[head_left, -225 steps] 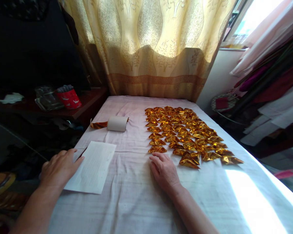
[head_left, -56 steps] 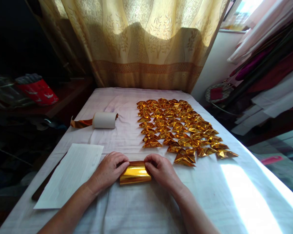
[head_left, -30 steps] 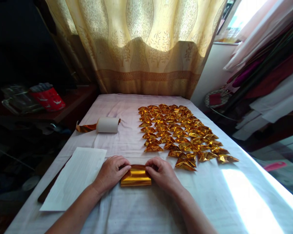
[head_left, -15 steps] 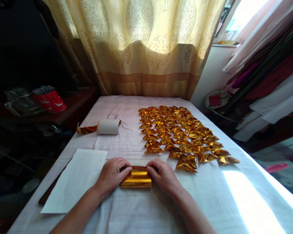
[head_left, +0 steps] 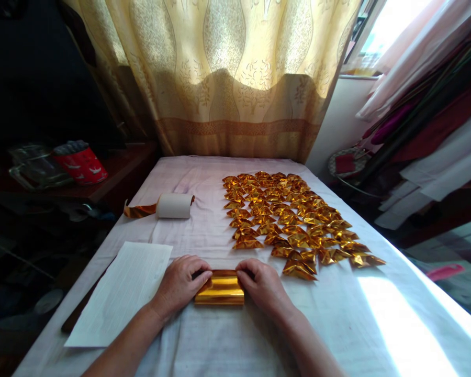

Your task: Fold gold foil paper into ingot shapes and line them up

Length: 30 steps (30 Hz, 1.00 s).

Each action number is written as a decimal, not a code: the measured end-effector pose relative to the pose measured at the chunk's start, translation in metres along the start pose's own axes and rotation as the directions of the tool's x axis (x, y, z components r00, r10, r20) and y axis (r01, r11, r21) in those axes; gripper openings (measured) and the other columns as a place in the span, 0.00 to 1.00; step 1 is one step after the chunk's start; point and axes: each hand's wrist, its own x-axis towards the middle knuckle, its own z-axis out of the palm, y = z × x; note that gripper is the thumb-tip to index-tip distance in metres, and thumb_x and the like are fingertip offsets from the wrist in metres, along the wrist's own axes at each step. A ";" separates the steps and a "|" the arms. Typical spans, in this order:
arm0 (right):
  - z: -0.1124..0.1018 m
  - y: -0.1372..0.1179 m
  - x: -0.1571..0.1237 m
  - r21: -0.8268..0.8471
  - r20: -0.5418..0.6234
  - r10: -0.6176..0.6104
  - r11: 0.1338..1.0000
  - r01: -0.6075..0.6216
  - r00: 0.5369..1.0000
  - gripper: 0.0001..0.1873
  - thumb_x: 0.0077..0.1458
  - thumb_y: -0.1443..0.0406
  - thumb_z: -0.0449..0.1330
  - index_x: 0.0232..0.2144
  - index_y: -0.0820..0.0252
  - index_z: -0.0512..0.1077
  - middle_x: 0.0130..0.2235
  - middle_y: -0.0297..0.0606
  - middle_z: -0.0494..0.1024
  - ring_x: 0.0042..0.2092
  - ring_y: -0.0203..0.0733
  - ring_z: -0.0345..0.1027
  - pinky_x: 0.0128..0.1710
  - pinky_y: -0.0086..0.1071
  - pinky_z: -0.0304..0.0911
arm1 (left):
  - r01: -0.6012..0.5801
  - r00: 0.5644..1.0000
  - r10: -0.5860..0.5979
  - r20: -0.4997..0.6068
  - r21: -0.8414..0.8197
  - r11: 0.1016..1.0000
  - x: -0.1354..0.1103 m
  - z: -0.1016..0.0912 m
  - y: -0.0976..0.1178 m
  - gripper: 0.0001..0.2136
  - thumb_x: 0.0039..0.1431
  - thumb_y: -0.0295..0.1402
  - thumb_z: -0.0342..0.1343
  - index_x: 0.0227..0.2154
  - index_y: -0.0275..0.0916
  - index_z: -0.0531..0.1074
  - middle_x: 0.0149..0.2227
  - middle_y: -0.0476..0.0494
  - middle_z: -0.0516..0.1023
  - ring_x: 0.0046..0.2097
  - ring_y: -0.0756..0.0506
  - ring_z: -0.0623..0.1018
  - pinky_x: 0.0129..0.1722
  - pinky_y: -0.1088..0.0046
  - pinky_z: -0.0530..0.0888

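A sheet of shiny gold foil paper (head_left: 221, 291), curled along its near edge, lies on the cloth in front of me. My left hand (head_left: 186, 280) pinches its far left corner between thumb and fingers. At the far right corner my right hand (head_left: 261, 283) pinches it the same way. Beyond my right hand stand rows of folded gold foil ingots (head_left: 298, 238), the nearest one (head_left: 300, 268) just past my fingers. Left of my left hand lies a white paper sheet (head_left: 120, 296) on a dark flat board, mostly hidden.
On the white bed-like surface (head_left: 204, 178) a roll (head_left: 173, 206) with a white back trails a gold strip to the left. A red cup (head_left: 80, 163) and a glass jug (head_left: 33, 165) stand on a dark cabinet. Behind hangs a curtain (head_left: 235, 104); clothes (head_left: 435, 152) hang at right.
Both hands keep their pinch on the foil paper, nearly still. The whole view has shifted slightly, so things sit a little lower in the picture.
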 end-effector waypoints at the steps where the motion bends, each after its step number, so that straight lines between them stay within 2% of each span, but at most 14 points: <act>1: 0.000 -0.001 0.000 -0.005 0.002 -0.001 1.000 0.001 1.000 0.09 0.56 0.68 0.55 0.30 0.58 0.76 0.31 0.35 0.79 0.34 0.40 0.71 0.36 0.29 0.60 | -0.006 1.000 0.006 -0.004 0.000 1.000 0.000 0.000 0.000 0.08 0.59 0.36 0.54 0.30 0.43 0.77 0.33 0.48 0.81 0.38 0.45 0.78 0.41 0.69 0.70; 9: 0.000 0.001 0.000 -0.033 -0.019 -0.034 0.999 0.033 0.999 0.09 0.57 0.67 0.55 0.30 0.58 0.76 0.33 0.37 0.79 0.36 0.41 0.71 0.37 0.30 0.60 | -0.034 0.999 0.034 0.014 -0.019 0.999 0.001 -0.002 -0.006 0.11 0.62 0.36 0.51 0.32 0.42 0.78 0.34 0.47 0.82 0.39 0.45 0.79 0.41 0.70 0.71; 15: 0.004 0.010 0.001 -0.002 -0.033 -0.053 0.999 0.053 0.998 0.12 0.58 0.65 0.55 0.38 0.57 0.78 0.40 0.40 0.81 0.42 0.44 0.74 0.43 0.33 0.64 | 0.031 1.000 -0.031 0.005 -0.108 0.994 0.002 -0.001 -0.009 0.09 0.59 0.36 0.54 0.30 0.42 0.79 0.32 0.48 0.81 0.36 0.47 0.78 0.39 0.73 0.71; 21: 0.002 0.008 0.002 -0.043 -0.034 -0.084 0.996 0.082 0.996 0.10 0.57 0.67 0.56 0.32 0.57 0.78 0.35 0.38 0.80 0.38 0.42 0.73 0.39 0.31 0.62 | 0.021 1.000 -0.021 0.007 -0.074 0.997 0.002 -0.001 -0.006 0.10 0.60 0.35 0.54 0.26 0.42 0.78 0.31 0.48 0.80 0.36 0.47 0.77 0.39 0.74 0.70; 30: 0.005 0.012 0.002 -0.078 -0.066 -0.090 0.993 0.085 0.994 0.08 0.57 0.68 0.57 0.31 0.56 0.77 0.33 0.36 0.79 0.36 0.40 0.72 0.37 0.30 0.60 | 0.000 1.000 0.000 0.024 0.011 1.000 0.002 -0.001 -0.004 0.09 0.62 0.34 0.54 0.29 0.41 0.77 0.32 0.48 0.81 0.37 0.47 0.77 0.40 0.72 0.69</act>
